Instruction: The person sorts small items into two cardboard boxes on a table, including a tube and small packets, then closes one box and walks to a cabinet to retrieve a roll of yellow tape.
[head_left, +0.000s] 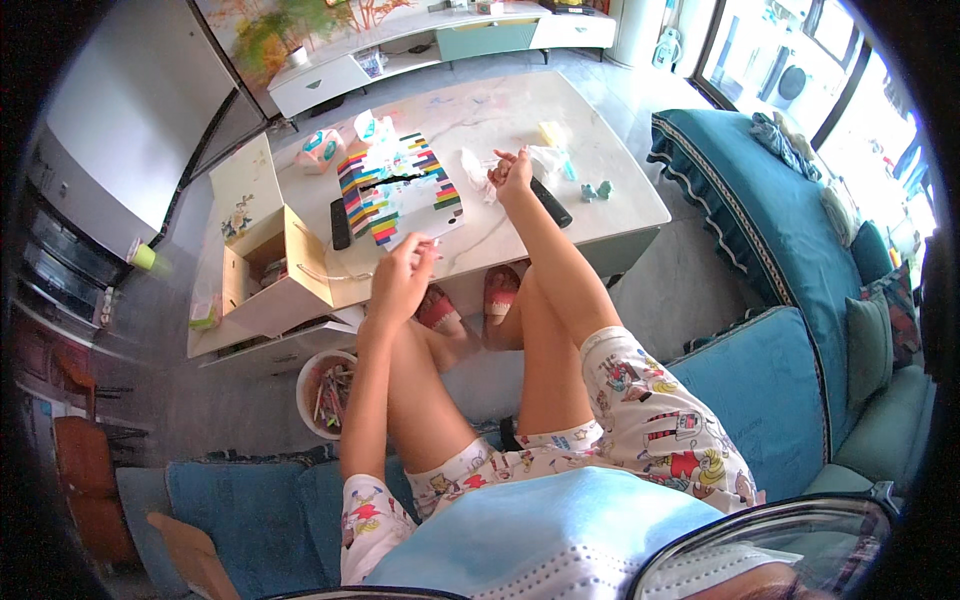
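My left hand (405, 271) is raised at the near edge of the marble-patterned table (480, 240), fingers curled, with something small and pale at the fingertips that I cannot identify. Just beyond it sits a box with coloured stripes (401, 187) and a dark, jagged slot in its top. My right hand (511, 174) is held palm up over the table, fingers partly curled; whether it holds anything is unclear. Crumpled white tissue (475, 171) lies beside it, and a black remote control (551, 202) lies partly behind the right forearm. Small teal figures (598, 191) stand farther right.
An open wooden box (277, 292) stands at the table's left, near another black remote (340, 224). Tissue packs (321, 150) lie at the back left. A bucket of pens (328, 394) is on the floor beside my left leg. A blue-covered sofa (757, 202) runs along the right.
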